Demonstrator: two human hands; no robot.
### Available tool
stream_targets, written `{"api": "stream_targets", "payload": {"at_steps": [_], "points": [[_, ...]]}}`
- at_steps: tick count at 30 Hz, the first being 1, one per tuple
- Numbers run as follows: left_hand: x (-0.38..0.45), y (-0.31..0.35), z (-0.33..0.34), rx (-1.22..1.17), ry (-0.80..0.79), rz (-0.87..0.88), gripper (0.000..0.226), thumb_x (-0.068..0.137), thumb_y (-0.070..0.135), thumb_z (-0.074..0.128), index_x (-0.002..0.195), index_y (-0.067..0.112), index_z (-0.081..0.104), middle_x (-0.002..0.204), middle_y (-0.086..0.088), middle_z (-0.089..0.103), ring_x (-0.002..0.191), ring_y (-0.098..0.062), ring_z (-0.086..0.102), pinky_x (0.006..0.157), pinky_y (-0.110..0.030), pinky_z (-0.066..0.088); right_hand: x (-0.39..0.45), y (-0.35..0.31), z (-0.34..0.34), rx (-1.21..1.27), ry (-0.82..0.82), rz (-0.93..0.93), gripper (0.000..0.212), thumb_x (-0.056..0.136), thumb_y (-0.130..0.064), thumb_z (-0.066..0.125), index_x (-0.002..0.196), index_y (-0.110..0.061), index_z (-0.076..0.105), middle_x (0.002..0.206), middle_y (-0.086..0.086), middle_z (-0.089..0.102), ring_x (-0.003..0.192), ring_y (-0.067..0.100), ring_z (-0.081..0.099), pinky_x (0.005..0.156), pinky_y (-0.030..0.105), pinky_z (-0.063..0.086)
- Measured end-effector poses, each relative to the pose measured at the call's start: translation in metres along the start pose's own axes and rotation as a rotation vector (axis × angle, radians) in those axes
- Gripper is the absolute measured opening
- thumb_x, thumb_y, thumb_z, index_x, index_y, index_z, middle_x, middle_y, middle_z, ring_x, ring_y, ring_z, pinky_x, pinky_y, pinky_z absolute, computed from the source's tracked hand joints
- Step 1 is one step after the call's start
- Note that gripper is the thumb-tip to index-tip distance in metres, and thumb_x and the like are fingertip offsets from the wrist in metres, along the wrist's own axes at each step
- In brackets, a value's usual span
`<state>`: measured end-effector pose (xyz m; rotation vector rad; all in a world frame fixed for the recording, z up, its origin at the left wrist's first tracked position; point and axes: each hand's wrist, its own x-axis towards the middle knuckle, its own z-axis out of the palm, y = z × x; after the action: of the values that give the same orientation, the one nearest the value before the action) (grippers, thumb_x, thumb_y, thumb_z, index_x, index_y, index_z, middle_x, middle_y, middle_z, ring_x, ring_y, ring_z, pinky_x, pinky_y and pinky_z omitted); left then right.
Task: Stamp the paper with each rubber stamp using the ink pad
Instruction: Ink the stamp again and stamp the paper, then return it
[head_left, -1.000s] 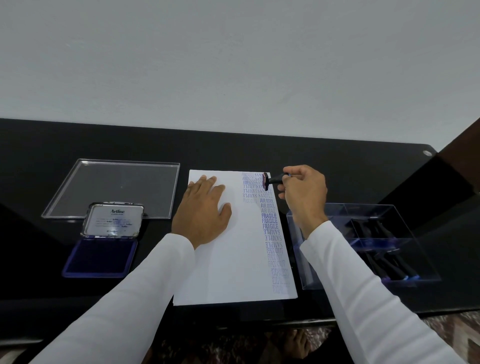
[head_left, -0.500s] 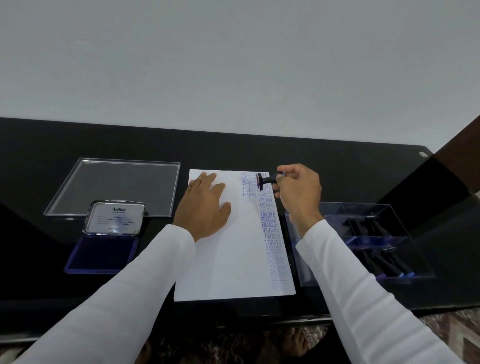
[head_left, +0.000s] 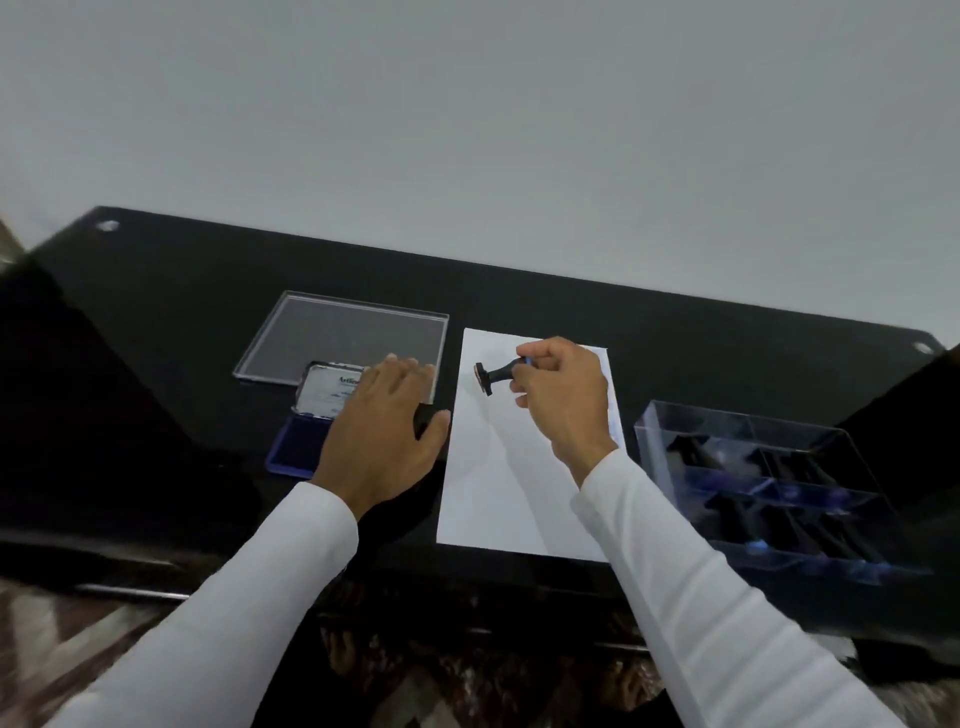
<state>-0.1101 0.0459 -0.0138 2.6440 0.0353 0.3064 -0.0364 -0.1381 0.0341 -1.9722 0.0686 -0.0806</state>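
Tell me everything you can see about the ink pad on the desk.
The ink pad is a small hinged case lying open on the black desk, left of the paper. Its near half shows a dark blue inked surface; its lid, tipped back, looks metallic with a pale printed label. The lid rests against a clear plastic tray. The left hand covers its right side with straight fingers.

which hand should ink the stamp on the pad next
Right. The right hand already grips the stamp above the paper; the left hand lies flat beside the ink pad.
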Motion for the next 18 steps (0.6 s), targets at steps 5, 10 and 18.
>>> {"api": "stream_targets", "payload": {"at_steps": [5, 10, 18], "points": [[-0.032, -0.035, -0.029, 0.031, 0.068, -0.067, 0.053, 0.096, 0.043, 0.056, 0.144, 0.021, 0.049, 0.147, -0.001, 0.048, 0.139, -0.024, 0.039, 0.11, -0.048, 0.045, -0.026, -0.013, 0.039, -0.052, -0.115, -0.077, 0.014, 0.091, -0.015, 0.068, 0.103, -0.022, 0.071, 0.099, -0.001, 0.072, 0.088, 0.017, 0.07, 0.083, 0.04, 0.061], [-0.06, -0.075, -0.045, 0.06, 0.045, -0.162, 0.065, 0.091, 0.052, 0.044, 0.146, 0.019, 0.048, 0.15, -0.006, 0.047, 0.144, -0.029, 0.034, 0.121, -0.048, 0.03, -0.057, -0.027, 0.077, -0.09, -0.201, -0.135, 0.018, 0.087, -0.013, 0.069, 0.095, -0.029, 0.07, 0.094, -0.007, 0.072, 0.085, 0.013, 0.07, 0.08, 0.038, 0.061], [-0.087, -0.111, -0.058, 0.134, 0.036, -0.187, 0.071, 0.091, 0.056, 0.045, 0.151, 0.02, 0.043, 0.158, -0.005, 0.04, 0.151, -0.026, 0.025, 0.125, -0.048, 0.018, -0.089, -0.039, 0.111, -0.175, -0.262, -0.296, 0.019, 0.09, -0.012, 0.069, 0.108, -0.02, 0.071, 0.106, -0.002, 0.069, 0.093, 0.013, 0.066, 0.081, 0.018, 0.055]]}}
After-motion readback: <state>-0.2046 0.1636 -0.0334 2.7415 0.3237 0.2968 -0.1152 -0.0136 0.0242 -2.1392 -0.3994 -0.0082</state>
